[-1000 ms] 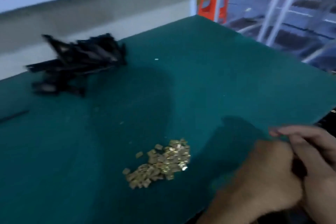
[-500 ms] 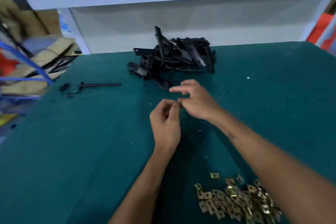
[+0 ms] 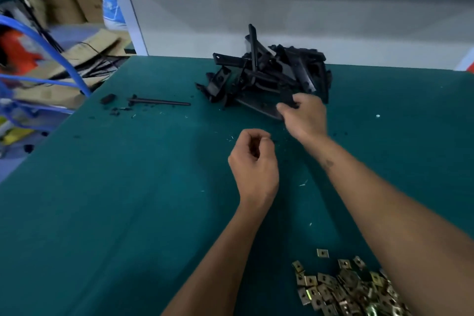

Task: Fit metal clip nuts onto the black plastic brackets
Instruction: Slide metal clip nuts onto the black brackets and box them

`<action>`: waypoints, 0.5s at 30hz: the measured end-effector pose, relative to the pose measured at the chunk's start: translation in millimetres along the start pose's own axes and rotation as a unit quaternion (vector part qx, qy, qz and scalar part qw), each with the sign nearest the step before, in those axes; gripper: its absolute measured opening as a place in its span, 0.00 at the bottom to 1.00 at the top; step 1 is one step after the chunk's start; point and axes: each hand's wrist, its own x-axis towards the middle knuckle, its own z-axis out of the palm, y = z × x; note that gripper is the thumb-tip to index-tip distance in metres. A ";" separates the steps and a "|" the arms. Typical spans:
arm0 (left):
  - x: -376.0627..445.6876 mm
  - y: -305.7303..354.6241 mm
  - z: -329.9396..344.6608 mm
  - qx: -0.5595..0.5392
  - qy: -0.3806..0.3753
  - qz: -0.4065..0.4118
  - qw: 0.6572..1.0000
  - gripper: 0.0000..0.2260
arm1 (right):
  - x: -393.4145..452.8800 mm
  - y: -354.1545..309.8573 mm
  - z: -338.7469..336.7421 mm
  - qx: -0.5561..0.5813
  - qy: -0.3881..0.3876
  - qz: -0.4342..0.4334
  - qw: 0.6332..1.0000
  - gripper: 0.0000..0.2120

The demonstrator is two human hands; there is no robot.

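A pile of black plastic brackets (image 3: 269, 72) lies at the far middle of the green table (image 3: 115, 200). My right hand (image 3: 306, 117) reaches its near edge and pinches one black bracket (image 3: 288, 100) between thumb and fingers. My left hand (image 3: 254, 164) hovers over the table nearer me, apart from the pile. Its fingers are curled with the thumb against the fingertips, and nothing shows inside them. A heap of brass-coloured metal clip nuts (image 3: 341, 287) sits at the near right, partly hidden under my right forearm.
A thin black rod (image 3: 159, 102) and a small black piece (image 3: 107, 98) lie at the far left with black crumbs around them. A white shelf wall (image 3: 282, 20) backs the table. Past the left edge are cardboard (image 3: 84, 49) and blue tubing (image 3: 59, 59).
My view swung left from the clip nuts to the bracket pile. My hands, together half a second ago, have parted: the right reached forward and took hold of a bracket, the left stayed curled.
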 end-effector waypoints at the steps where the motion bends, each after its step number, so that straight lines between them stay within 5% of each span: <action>1: -0.7 1.2 0.3 0.004 0.009 0.010 1.000 0.06 | -4.6 7.3 -13.2 -0.023 0.004 -0.036 0.999 0.11; 3: -4.1 2.8 0.6 0.030 0.008 0.045 0.998 0.06 | -18.5 19.7 -42.5 -0.066 0.030 -0.085 0.994 0.03; 6: -7.9 0.9 1.9 0.133 -0.013 0.126 0.983 0.12 | -43.5 31.4 -80.6 -0.063 0.027 -0.118 0.991 0.10; 12: -27.9 0.1 7.2 0.486 -0.099 0.245 0.833 0.16 | -91.8 30.8 -107.0 0.074 -0.150 -0.156 0.973 0.23; 15: -33.1 3.2 6.0 0.465 -0.153 0.259 0.833 0.12 | -104.3 34.6 -107.2 0.129 -0.164 -0.144 0.967 0.22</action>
